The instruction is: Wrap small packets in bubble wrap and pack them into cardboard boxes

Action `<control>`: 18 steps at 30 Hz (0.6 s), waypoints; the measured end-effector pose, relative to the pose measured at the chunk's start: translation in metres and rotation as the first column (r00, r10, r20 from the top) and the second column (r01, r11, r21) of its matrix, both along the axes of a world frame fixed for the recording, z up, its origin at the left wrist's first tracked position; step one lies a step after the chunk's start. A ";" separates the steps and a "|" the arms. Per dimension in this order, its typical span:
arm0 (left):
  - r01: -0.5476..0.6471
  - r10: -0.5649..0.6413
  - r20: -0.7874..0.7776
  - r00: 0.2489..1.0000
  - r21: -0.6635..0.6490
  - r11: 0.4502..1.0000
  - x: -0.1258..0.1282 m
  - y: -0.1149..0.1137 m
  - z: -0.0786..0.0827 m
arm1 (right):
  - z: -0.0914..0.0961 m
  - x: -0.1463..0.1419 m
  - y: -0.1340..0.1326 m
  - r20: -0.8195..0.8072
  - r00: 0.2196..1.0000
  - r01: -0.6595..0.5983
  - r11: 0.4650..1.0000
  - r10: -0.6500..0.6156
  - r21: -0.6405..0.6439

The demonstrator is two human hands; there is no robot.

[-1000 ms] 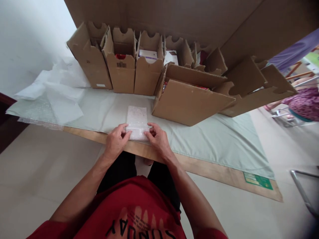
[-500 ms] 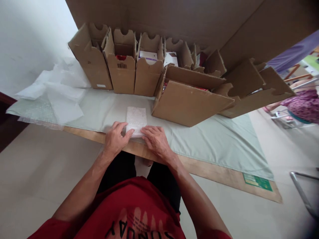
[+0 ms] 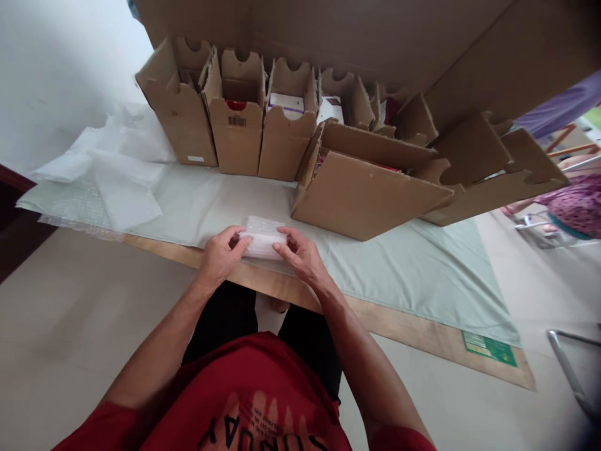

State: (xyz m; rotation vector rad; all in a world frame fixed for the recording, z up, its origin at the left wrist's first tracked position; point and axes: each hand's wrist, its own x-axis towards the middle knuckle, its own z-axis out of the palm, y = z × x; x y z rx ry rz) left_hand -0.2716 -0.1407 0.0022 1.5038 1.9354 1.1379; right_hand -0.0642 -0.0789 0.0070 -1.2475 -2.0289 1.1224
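A small piece of bubble wrap (image 3: 265,241), folded over into a packet, lies near the front edge of the cloth-covered table. Whether something is inside it cannot be seen. At its left end, my left hand (image 3: 224,252) grips it between thumb and fingers. My right hand (image 3: 303,254) pinches the right end the same way, thumb on the near side and fingers on the far side. Several cardboard file boxes stand behind the packet; the nearest is a wide box (image 3: 366,197) to the right.
Loose bubble wrap sheets (image 3: 124,169) are heaped at the left by the wall. Upright cardboard boxes (image 3: 235,138) hold small packages along the back. Tall cardboard panels (image 3: 328,31) rise behind. A metal frame (image 3: 570,369) and another person's patterned clothing (image 3: 577,203) show at right.
The bubble wrap has been folded over away from me into a shorter, thicker packet. Both hands have shifted from pressing it flat to holding its two ends.
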 end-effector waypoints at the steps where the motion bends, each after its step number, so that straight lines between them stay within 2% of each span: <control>1: -0.021 0.021 -0.030 0.999 -0.012 1.000 0.001 0.005 0.000 | -0.002 0.000 0.001 0.031 0.999 0.036 0.999 -0.036 0.018; 4: -0.078 0.069 -0.138 0.988 -0.059 0.995 0.003 0.017 0.000 | -0.003 -0.002 0.005 0.188 0.971 0.113 0.977 -0.148 0.182; 6: -0.088 0.070 -0.191 0.979 -0.088 0.992 0.004 0.023 0.000 | 0.001 -0.006 0.009 0.279 0.943 0.092 0.947 -0.182 0.307; 8: -0.074 0.048 -0.222 0.974 -0.109 0.991 0.004 0.027 0.001 | 0.008 -0.012 0.015 0.358 0.921 0.019 0.934 -0.156 0.356; 14: -0.043 -0.023 -0.318 0.948 -0.199 0.979 0.002 0.034 0.010 | 0.027 -0.041 0.039 0.571 0.820 -0.212 0.950 0.045 0.229; 16: -0.042 -0.029 -0.331 0.943 -0.203 0.978 0.002 0.032 0.011 | 0.030 -0.047 0.046 0.583 0.804 -0.253 0.955 0.118 0.155; 18: -0.039 -0.009 -0.310 0.951 -0.149 0.988 0.001 0.027 0.010 | 0.031 -0.046 0.050 0.545 0.819 -0.266 0.960 0.177 0.087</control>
